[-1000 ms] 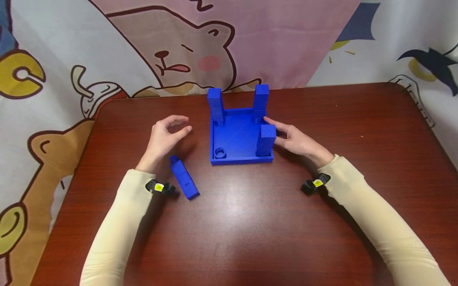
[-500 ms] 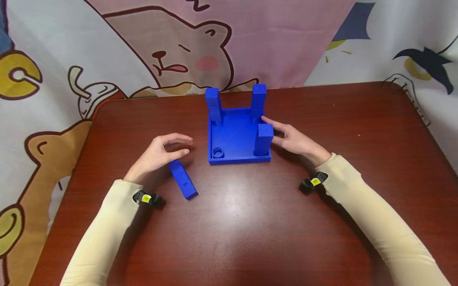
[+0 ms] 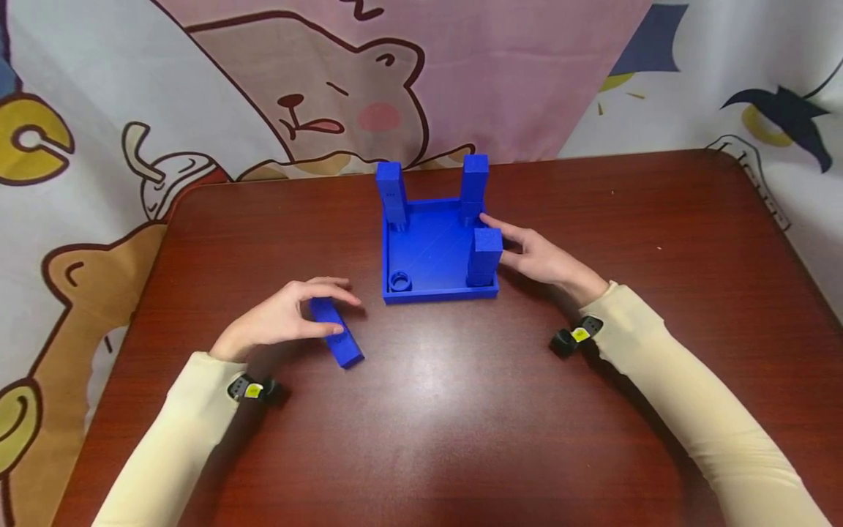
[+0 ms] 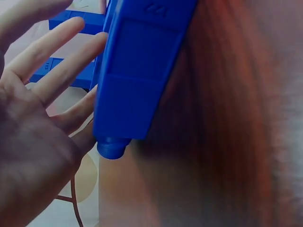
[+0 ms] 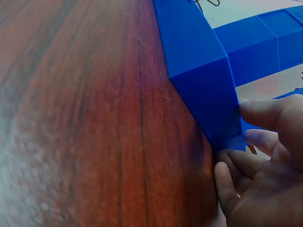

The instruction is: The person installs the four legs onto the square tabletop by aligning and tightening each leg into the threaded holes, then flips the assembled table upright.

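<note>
A loose blue square leg (image 3: 347, 353) with a round stub at one end lies on the table. My left hand (image 3: 279, 315) is over it, fingers extended on its far side and thumb above its near part. In the left wrist view the leg (image 4: 135, 71) stands beside the straight fingers; whether they touch it I cannot tell. To the right sits a square blue base (image 3: 431, 252) with a raised rim. Three blue legs stand upright in its corners; the near left corner shows a bare round socket (image 3: 400, 282). My right hand (image 3: 543, 256) holds the base's right edge.
Everything rests on a dark reddish wooden table (image 3: 421, 424). A printed cloth (image 3: 514, 80) with cartoon animals hangs along the table's back edge. Each wrist carries a small black camera on a strap.
My left hand has come down and toward me, from beside the base's left to over the loose leg. My right hand stays at the base's edge. The leg itself has not moved.
</note>
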`<move>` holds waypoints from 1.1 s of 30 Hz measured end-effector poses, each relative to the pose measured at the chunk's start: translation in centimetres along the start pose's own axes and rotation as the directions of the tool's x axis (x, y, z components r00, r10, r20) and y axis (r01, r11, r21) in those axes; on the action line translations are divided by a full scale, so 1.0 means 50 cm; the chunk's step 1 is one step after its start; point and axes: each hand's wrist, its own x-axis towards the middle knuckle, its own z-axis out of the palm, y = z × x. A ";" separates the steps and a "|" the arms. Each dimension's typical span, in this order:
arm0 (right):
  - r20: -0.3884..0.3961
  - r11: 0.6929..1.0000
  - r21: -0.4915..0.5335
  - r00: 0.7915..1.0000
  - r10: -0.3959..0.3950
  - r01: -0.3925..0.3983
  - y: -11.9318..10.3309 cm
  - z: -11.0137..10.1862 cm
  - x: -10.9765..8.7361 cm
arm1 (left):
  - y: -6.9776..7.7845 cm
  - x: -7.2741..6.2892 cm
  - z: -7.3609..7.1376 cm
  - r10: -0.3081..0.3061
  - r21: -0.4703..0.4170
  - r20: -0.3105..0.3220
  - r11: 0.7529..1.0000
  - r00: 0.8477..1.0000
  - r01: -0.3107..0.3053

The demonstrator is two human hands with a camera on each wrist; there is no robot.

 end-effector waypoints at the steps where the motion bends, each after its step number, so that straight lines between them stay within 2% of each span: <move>1: -0.001 1.000 0.001 1.000 0.003 -0.003 0.001 0.000 0.000 | -0.001 -0.003 0.002 0.013 0.001 0.011 1.000 1.000 -0.013; 6: -0.003 1.000 -0.002 1.000 0.006 -0.006 0.002 -0.001 0.000 | -0.013 -0.011 0.014 0.129 0.003 0.035 0.992 0.991 -0.129; 8: -0.003 1.000 0.001 1.000 0.006 -0.006 0.002 -0.001 -0.001 | -0.016 -0.012 0.019 0.157 0.028 0.049 0.987 0.986 -0.158; 13: -0.004 1.000 0.012 1.000 0.013 -0.013 0.001 0.001 -0.001 | -0.015 -0.010 0.034 0.152 0.091 0.091 0.983 0.984 -0.161; 17: -0.002 1.000 0.018 1.000 0.013 -0.013 0.001 0.002 -0.001 | -0.014 -0.009 0.041 0.142 0.095 0.095 0.984 0.985 -0.151; 22: -0.004 1.000 0.022 1.000 0.019 -0.019 0.000 0.002 -0.002 | -0.013 -0.008 0.046 0.141 0.126 0.061 0.981 0.988 -0.148; 27: 0.001 0.999 0.014 1.000 0.029 -0.029 -0.004 0.002 -0.003 | -0.011 -0.010 0.043 0.130 0.164 -0.010 0.978 0.991 -0.126; 33: -0.003 1.000 0.008 1.000 0.015 -0.015 -0.003 0.003 -0.003 | -0.004 -0.012 0.027 0.156 0.169 -0.083 0.976 0.984 -0.140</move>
